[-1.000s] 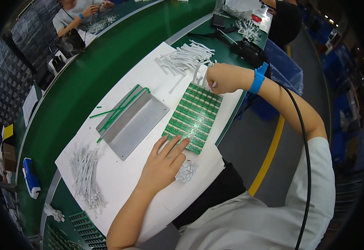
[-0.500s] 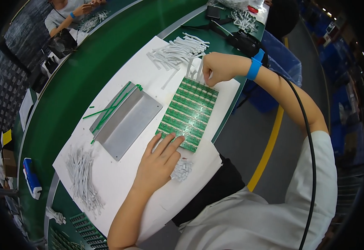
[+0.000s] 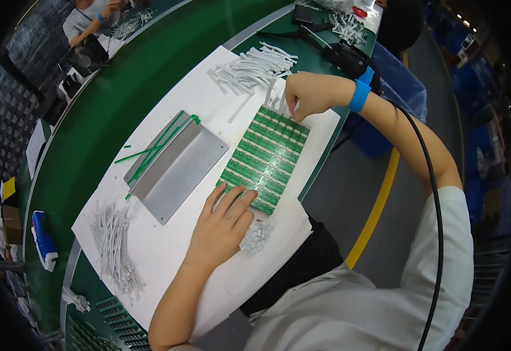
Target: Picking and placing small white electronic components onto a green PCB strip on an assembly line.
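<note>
A green panel of small circuit boards [image 3: 264,158] lies on white paper before me, with rows of pale connectors across it. My left hand [image 3: 223,225] rests palm down at its near end, fingers spread over the edge. At the far right corner my right hand [image 3: 311,96] is closed in a pinch on a white flat cable, mostly hidden by the fingers. Beside that hand, several white cables [image 3: 271,93] stick out from the panel's far edge. A heap of small white pieces [image 3: 256,235] lies just right of my left hand.
Left of the panel sits a grey metal tray [image 3: 185,175] with green strips [image 3: 159,149] along its side. Bundles of white cables lie behind the panel [image 3: 255,67] and at the left [image 3: 115,251]. A blue bin [image 3: 399,88] stands beside the table. Another person [image 3: 91,23] sits across.
My right hand stays pinched at the panel's far edge, and my left hand keeps its place. The view has shifted slightly; the person across has raised a hand a little.
</note>
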Tool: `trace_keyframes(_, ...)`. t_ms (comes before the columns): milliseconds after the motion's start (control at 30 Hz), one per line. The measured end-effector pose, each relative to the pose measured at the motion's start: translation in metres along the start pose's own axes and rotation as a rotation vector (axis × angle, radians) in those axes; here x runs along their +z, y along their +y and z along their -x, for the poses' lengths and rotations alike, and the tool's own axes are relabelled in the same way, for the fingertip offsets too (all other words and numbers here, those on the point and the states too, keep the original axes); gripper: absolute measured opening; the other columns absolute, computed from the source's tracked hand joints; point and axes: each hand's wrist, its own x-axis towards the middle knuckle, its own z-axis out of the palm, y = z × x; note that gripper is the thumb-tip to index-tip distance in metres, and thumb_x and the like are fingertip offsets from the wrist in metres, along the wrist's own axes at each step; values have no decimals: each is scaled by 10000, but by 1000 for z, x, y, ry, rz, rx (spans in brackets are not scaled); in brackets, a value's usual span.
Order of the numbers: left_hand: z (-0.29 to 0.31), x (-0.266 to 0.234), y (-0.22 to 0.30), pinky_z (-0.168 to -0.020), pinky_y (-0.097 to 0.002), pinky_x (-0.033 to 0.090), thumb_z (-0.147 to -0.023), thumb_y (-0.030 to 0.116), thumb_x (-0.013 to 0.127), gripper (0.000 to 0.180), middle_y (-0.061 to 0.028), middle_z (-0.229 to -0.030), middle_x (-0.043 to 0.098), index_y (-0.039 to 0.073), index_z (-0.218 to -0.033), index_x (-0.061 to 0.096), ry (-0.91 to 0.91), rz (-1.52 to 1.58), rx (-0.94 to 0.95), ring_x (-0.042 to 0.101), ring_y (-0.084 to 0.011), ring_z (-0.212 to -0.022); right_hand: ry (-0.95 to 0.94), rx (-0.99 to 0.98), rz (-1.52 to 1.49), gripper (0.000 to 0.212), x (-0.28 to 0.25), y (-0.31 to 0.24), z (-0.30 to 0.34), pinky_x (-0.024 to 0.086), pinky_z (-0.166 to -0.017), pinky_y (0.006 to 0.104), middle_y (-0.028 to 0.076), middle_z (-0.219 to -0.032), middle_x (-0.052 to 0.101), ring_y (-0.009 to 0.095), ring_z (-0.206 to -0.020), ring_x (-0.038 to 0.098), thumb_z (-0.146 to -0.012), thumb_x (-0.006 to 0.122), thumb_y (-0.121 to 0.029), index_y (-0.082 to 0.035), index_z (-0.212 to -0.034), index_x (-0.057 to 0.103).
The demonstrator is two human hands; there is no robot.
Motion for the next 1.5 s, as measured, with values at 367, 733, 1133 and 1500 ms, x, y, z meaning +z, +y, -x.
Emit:
trace_keyframes(367, 1, 4, -3, -1183, -508, 341, -692, 19, 697, 201, -78, -1328, 620, 58, -861, 595, 28, -12, 12, 547, -277, -1292, 23, -98, -105, 193, 5, 16, 2, 533, -655, 313, 97, -751, 736, 188, -659, 669, -736, 761, -148, 15, -836, 786)
trace_keyframes(733, 0, 2, -3, -1182, -520, 342, -628, 6, 738, 297, -83, -1293, 623, 52, -890, 607, 43, -30, 15, 548, -288, -1264, 77, -134, -190, 177, 13, 23, 15, 548, -752, 304, 84, -776, 752, 171, -721, 697, -759, 748, -158, 0, -829, 784)
trace_keyframes(1133, 4, 1, -4, -1137, -558, 365, -709, 75, 716, 182, -91, -1228, 634, 57, -853, 606, 71, -60, -20, 569, -312, -1208, 224, -170, -120, 179, 17, 8, 36, 554, -779, 348, 124, -854, 741, 252, -802, 703, -803, 767, -167, -14, -895, 778)
trace_keyframes(1500, 1, 0, -1, -1146, -533, 368, -690, -26, 688, 237, -83, -1252, 629, 44, -891, 586, 90, -70, -22, 564, -291, -1193, 631, -138, -956, 217, 29, 33, 30, 490, -835, 233, 4, -922, 687, 75, -858, 610, -1010, 644, -214, -7, -1016, 710)
